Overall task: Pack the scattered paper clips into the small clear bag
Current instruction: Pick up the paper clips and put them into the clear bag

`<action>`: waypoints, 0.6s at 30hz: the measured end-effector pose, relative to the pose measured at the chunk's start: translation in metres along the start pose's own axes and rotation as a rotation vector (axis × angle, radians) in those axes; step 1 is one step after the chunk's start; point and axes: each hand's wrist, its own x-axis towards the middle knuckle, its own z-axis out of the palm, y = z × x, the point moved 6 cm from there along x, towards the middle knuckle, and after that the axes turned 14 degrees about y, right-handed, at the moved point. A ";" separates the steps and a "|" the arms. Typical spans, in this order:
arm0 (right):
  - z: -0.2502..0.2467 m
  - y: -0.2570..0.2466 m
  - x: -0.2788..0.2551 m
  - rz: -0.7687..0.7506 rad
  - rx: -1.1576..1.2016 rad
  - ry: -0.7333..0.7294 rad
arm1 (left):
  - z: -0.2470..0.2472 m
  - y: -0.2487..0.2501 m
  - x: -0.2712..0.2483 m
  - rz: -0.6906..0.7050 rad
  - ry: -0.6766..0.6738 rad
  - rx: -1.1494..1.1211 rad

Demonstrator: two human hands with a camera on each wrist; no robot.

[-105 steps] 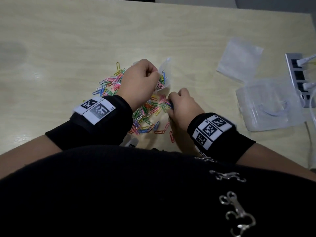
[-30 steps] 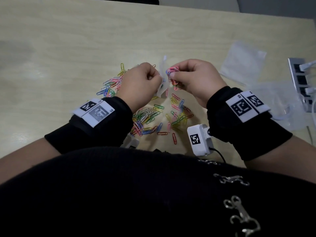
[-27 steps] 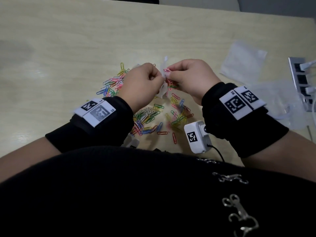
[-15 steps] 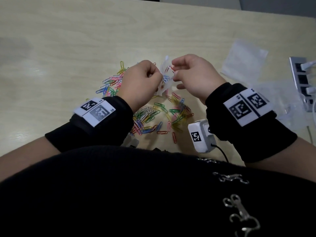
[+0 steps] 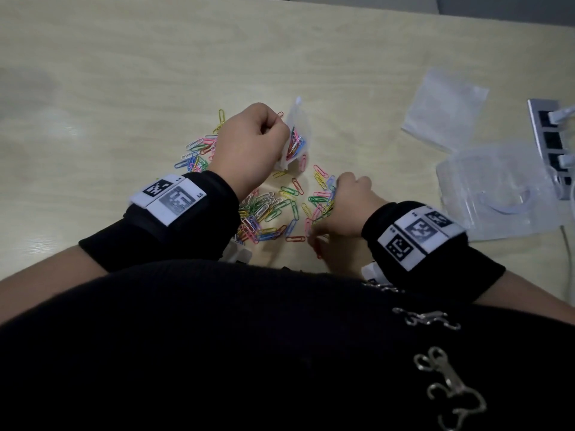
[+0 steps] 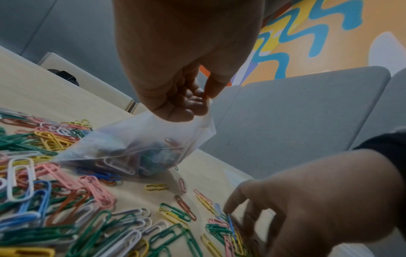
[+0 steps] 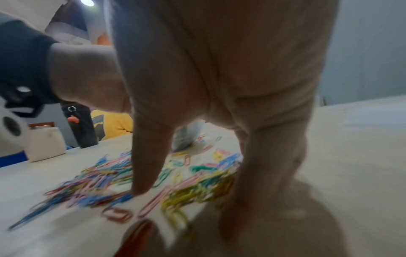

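Coloured paper clips (image 5: 267,209) lie scattered in a pile on the pale wood table (image 5: 124,73). My left hand (image 5: 252,141) pinches the top edge of the small clear bag (image 5: 295,141), which hangs tilted over the pile with several clips inside. The left wrist view shows the bag (image 6: 136,144) sagging onto the clips (image 6: 66,208) below my left hand (image 6: 180,69). My right hand (image 5: 345,209) is down at the pile's right side. Its thumb and fingers (image 7: 149,156) point down, spread apart, tips touching clips (image 7: 197,187). This right hand (image 6: 307,200) is motion-blurred.
A second flat clear bag (image 5: 445,107) lies at the back right. Nearer sits a clear plastic case (image 5: 497,194), beside a grey USB hub (image 5: 553,144) with white plugs. Grey chair backs (image 6: 296,113) stand beyond the table's far edge.
My right hand has left the bag's mouth and dropped to the clips on the table at the right. My left hand still holds the bag, which now has more clips in it.
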 end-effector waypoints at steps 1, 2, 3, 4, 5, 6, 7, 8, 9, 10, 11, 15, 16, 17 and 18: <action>0.003 -0.006 -0.001 -0.024 0.062 0.030 | 0.000 0.000 0.000 -0.002 -0.003 0.000; 0.005 -0.012 0.000 -0.063 0.103 0.064 | 0.001 0.000 -0.001 -0.003 -0.005 0.000; 0.007 -0.019 0.000 -0.120 0.110 0.092 | 0.001 0.000 -0.001 -0.001 -0.006 0.001; 0.010 -0.026 0.000 -0.189 0.089 0.105 | 0.001 0.000 -0.001 0.001 -0.008 0.002; 0.014 -0.032 0.000 -0.262 0.055 0.106 | 0.001 0.000 -0.001 0.004 -0.010 0.003; 0.017 -0.036 0.000 -0.329 0.021 0.104 | 0.001 0.000 -0.002 0.006 -0.013 0.004; 0.018 -0.039 0.000 -0.397 0.002 0.112 | 0.000 0.000 -0.001 0.012 -0.013 0.005; 0.019 -0.042 0.000 -0.460 -0.003 0.132 | 0.000 0.000 -0.001 0.017 -0.012 0.006; 0.017 -0.042 0.000 -0.503 0.000 0.154 | 0.000 0.000 -0.001 0.022 -0.011 0.006; 0.017 -0.041 0.001 -0.523 0.008 0.169 | 0.000 0.000 -0.001 0.023 -0.013 0.002; 0.016 -0.039 0.002 -0.530 0.023 0.178 | 0.000 -0.001 0.000 0.025 -0.015 -0.002; 0.005 -0.030 0.011 -0.449 0.091 0.203 | 0.001 -0.001 0.001 0.036 -0.027 0.007; 0.001 -0.027 0.014 -0.398 0.099 0.204 | 0.001 -0.002 0.001 0.038 -0.028 0.012; -0.003 -0.023 0.017 -0.347 0.112 0.203 | 0.001 -0.002 0.001 0.042 -0.027 0.014; -0.009 -0.020 0.020 -0.301 0.135 0.203 | 0.001 -0.002 0.001 0.046 -0.026 0.017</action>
